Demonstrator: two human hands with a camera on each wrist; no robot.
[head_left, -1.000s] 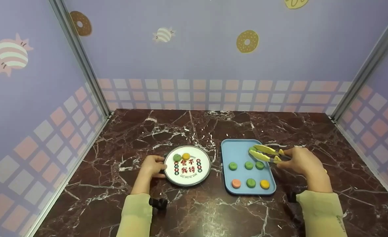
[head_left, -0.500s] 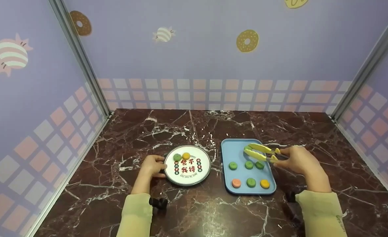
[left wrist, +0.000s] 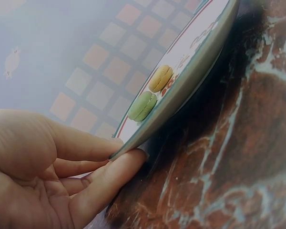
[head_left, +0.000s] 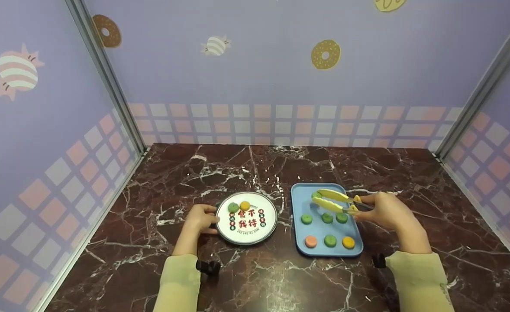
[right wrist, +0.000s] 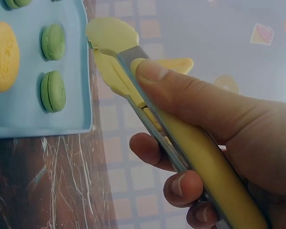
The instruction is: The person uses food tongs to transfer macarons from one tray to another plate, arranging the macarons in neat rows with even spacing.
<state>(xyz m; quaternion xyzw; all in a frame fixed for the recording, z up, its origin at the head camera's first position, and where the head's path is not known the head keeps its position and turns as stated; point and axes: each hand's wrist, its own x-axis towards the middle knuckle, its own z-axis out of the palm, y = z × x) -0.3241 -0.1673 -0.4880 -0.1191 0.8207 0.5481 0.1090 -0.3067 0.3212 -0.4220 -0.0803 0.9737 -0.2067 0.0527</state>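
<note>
At the rim of a white round plate (head_left: 246, 236), my left hand (head_left: 201, 219) pinches the edge between thumb and fingers, as the left wrist view confirms. A green macaron (left wrist: 143, 107) and a yellow macaron (left wrist: 160, 78) lie side by side on that plate. My right hand (head_left: 389, 212) grips yellow tongs (head_left: 335, 195), thumb on top and fingers curled underneath. Between the tong tips, over the far part of a blue tray (head_left: 298, 206), is another green macaron (head_left: 316, 195). The tongs hide it in the right wrist view.
Several green macarons (head_left: 330, 240), an orange-pink macaron (head_left: 311, 241) and a yellow macaron (head_left: 348, 242) lie in rows on the tray. Plate and tray stand apart on a dark red marbled table (head_left: 255, 281). Lilac patterned panels (head_left: 272, 78) enclose the back and sides.
My right hand has moved left with the tongs, carrying the green macaron from the tray's far right side toward its far middle. My left hand and the plate have stayed in place.
</note>
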